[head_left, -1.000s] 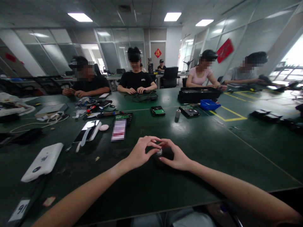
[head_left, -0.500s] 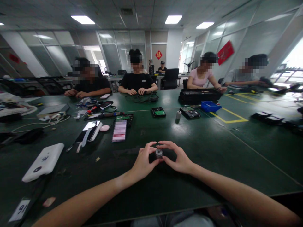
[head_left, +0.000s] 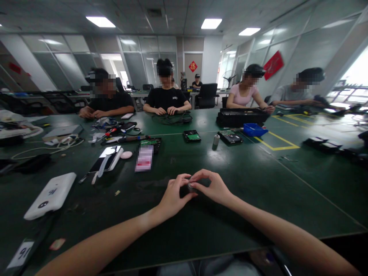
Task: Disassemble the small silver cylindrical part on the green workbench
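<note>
In the head view, here's the small grey cylinder (head_left: 190,189), right between two hands over the green table (head_left: 244,165) — the left hand (head_left: 171,194) curls round its side, fingers and thumb gripping it, while the right hand (head_left: 217,188) pinches at its top, forefinger and thumb nearly together. Neither hand is clearly nearer: left palm to its left, right fingertips above. Its long axis looks roughly upright, but fingers hide much — whether it touches the table, I can't tell.
</note>
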The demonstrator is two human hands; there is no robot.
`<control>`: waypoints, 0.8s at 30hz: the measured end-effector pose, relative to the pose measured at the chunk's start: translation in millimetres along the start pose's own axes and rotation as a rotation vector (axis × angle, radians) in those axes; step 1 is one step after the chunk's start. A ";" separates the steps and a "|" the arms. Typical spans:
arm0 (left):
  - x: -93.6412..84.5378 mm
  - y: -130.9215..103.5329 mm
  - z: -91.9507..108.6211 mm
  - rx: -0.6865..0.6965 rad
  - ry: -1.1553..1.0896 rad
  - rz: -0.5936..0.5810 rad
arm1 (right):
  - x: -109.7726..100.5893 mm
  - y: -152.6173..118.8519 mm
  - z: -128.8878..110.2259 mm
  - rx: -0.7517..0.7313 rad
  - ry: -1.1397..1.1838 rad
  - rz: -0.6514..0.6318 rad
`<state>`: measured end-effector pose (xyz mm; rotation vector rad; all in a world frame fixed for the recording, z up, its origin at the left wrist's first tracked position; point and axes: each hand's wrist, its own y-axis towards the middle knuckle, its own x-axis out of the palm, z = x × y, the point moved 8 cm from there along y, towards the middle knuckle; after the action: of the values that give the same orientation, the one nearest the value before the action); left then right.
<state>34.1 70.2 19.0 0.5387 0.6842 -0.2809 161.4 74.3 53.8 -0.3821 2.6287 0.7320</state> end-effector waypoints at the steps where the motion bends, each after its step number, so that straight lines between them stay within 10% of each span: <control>1: 0.2 0.2 0.1 0.001 -0.004 0.000 | -0.1 1.6 0.6 0.014 -0.003 0.006; 24: 2.1 0.9 -3.6 -0.025 -0.054 0.014 | 1.5 3.6 -2.8 -0.171 -0.306 0.061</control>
<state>34.1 72.8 15.6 0.5099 0.6309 -0.2723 158.0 75.5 56.9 -0.2168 2.3070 0.9576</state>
